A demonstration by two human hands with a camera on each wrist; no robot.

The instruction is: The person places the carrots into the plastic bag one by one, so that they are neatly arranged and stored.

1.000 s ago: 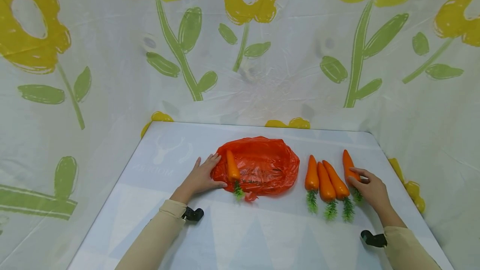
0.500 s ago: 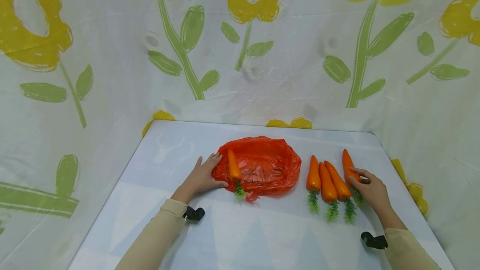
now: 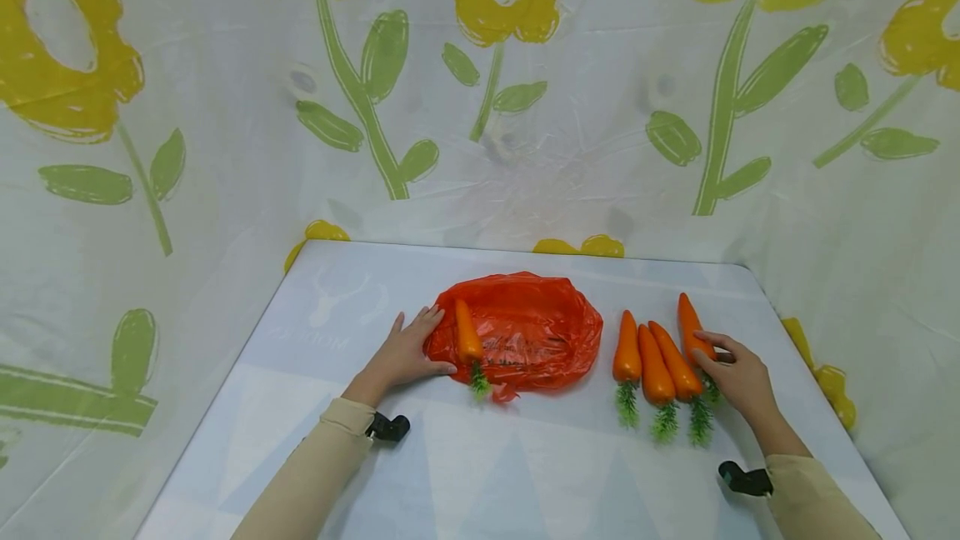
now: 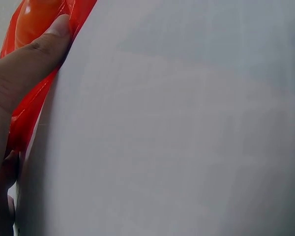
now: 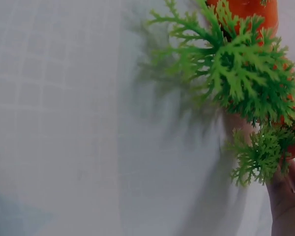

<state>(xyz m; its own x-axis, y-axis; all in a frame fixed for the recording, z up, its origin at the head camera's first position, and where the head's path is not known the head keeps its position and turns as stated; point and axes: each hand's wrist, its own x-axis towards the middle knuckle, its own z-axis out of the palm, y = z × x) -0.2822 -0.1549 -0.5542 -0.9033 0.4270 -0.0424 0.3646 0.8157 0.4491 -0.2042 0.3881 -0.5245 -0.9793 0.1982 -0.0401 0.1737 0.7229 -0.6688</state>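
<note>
In the head view my left hand (image 3: 408,352) rests with spread fingers against the left edge of a crumpled red plastic bag (image 3: 543,344). Its thumb (image 4: 44,46) lies over the bag's edge in the left wrist view. One orange carrot (image 3: 467,332) with a green leafy top lies on the bag's left part, its leaves over the front edge. At the right, my right hand (image 3: 735,369) pinches the rightmost carrot (image 3: 690,323) between thumb and fingers, tip pointing away. Green carrot leaves (image 5: 255,64) fill the upper right of the right wrist view.
Three more carrots, a left one (image 3: 626,348), a middle one (image 3: 656,369) and a right one (image 3: 677,365), lie side by side between bag and right hand. The pale table (image 3: 525,473) backs onto a flower-printed curtain (image 3: 570,165).
My right hand has shifted slightly left and away from me, and the carrot it pinches has moved with it, closer to the other carrots. The left hand and the bag stay put.
</note>
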